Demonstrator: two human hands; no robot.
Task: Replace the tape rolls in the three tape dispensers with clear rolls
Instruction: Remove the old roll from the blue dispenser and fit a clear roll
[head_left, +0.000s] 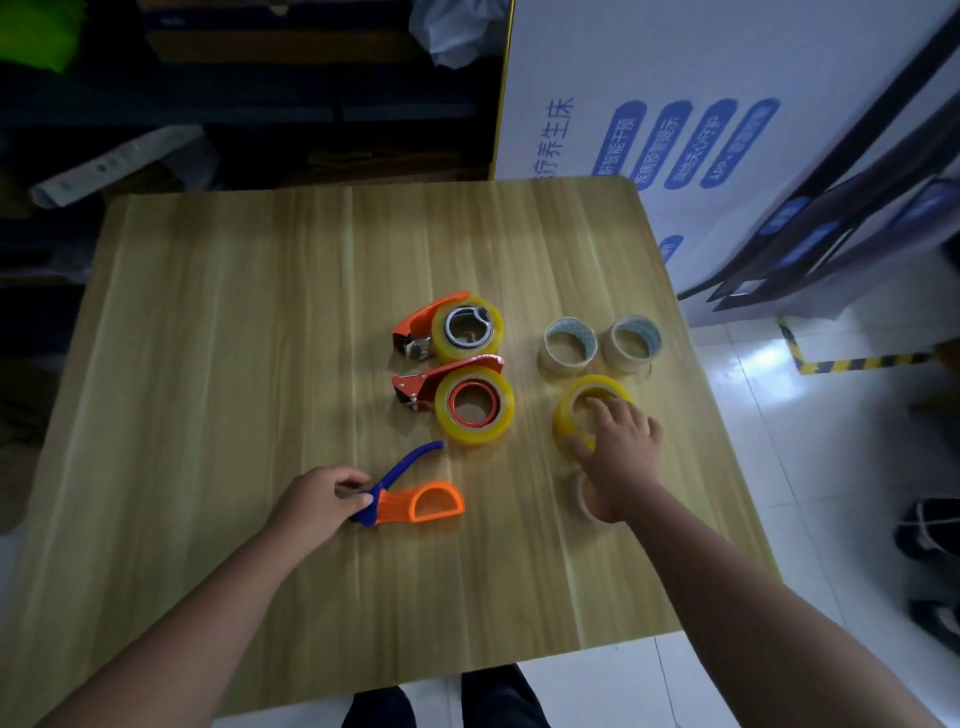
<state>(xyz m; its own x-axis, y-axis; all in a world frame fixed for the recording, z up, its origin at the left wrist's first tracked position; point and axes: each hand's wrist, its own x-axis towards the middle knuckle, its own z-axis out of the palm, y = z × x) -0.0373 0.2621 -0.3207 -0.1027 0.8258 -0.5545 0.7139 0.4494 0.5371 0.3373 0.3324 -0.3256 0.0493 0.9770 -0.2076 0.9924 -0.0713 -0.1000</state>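
Three tape dispensers lie on the wooden table (234, 364). The orange one (415, 325) at the back and the red one (418, 382) in front of it each carry a yellow roll. The blue-and-orange dispenser (426, 503) is nearest me, has no roll on it, and my left hand (317, 501) grips its blue handle. My right hand (623, 452) rests on a loose yellow roll (563, 415), fingers in its core and thumb on the outer wall. Two clear rolls (566, 366) (626, 361) stand behind it. Another clear roll (582, 499) shows partly under my right wrist.
A large white printed box (675, 104) stands against the table's back right corner, with dark frames (831, 218) leaning on it. The table's right edge is close to the rolls. Dark shoes (930, 525) are on the white floor at right. Dark shelving lies behind the table.
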